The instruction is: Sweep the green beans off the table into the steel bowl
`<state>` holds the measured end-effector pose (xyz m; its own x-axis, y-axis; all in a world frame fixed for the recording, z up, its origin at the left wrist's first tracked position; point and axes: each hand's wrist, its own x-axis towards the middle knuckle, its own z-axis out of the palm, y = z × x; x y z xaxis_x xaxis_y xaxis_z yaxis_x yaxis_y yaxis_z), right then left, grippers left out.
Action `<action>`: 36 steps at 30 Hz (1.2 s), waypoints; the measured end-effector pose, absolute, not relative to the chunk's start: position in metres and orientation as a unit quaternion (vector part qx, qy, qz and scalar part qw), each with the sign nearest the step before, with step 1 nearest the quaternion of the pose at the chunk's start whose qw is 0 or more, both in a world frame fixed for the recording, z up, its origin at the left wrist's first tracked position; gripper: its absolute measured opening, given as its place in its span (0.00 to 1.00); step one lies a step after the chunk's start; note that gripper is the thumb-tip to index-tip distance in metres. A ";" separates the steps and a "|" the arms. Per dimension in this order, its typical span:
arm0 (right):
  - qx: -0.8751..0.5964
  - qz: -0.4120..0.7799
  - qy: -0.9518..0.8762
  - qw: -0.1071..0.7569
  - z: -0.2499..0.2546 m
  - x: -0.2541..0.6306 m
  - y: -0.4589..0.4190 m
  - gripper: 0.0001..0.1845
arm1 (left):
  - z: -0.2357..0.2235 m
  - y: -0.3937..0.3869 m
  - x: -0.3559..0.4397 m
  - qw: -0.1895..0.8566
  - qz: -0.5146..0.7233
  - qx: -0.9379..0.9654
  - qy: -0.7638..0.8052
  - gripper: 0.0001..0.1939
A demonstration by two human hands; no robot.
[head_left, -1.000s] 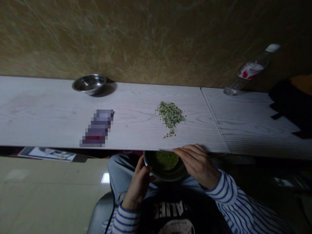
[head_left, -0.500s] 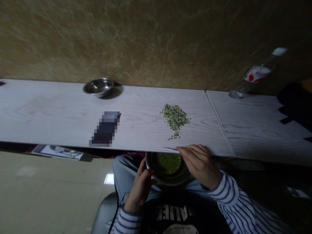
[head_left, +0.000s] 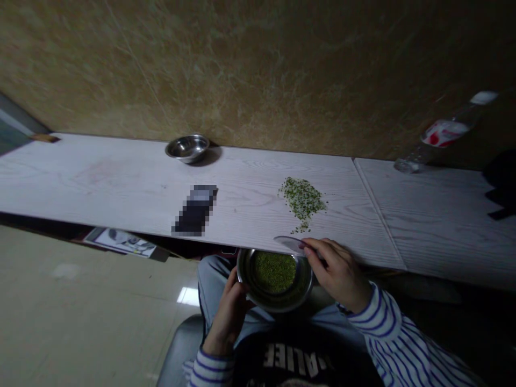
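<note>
My left hand (head_left: 229,312) grips the left rim of a steel bowl (head_left: 246,282) held just below the table's near edge; the bowl holds green beans (head_left: 274,271). My right hand (head_left: 337,271) is closed on a thin flat card (head_left: 288,243), pinched at the table's edge above the bowl's right rim. A loose pile of green beans (head_left: 303,200) lies on the white wood-grain table (head_left: 121,188), a little beyond the card.
An empty steel bowl (head_left: 188,148) stands at the table's far edge by the wall. A blurred dark flat object (head_left: 195,210) lies left of the pile. A plastic bottle (head_left: 441,133) stands at far right. A dark item (head_left: 500,185) is at the right edge.
The view has swung left, so everything shifted right. My right hand lifted the card slightly off the table's edge; the bowl shows more fully below it.
</note>
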<state>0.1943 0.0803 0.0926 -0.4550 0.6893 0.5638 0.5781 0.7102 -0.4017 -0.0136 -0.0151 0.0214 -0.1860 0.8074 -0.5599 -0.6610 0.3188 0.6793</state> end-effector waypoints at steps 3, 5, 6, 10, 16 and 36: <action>-0.361 0.083 -0.849 0.377 0.096 0.182 0.084 0.10 | 0.025 -0.023 -0.024 0.617 0.594 0.074 0.511 0.30; -0.352 0.086 -0.850 0.384 0.098 0.172 0.087 0.10 | 0.028 -0.029 -0.032 0.602 0.609 0.074 0.511 0.29; -0.346 0.089 -0.851 0.385 0.099 0.167 0.088 0.10 | 0.029 -0.033 -0.037 0.593 0.615 0.075 0.513 0.27; -0.337 0.129 -0.847 0.390 0.100 0.143 0.095 0.08 | 0.027 -0.047 -0.058 0.558 0.638 0.077 0.524 0.22; -0.346 0.238 -0.828 0.371 0.097 0.109 0.104 0.07 | 0.023 -0.067 -0.087 0.541 0.670 0.043 0.507 0.26; -0.356 0.418 -0.794 0.262 0.083 -0.018 0.141 0.05 | 0.029 -0.121 -0.158 0.411 0.713 -0.088 0.561 0.09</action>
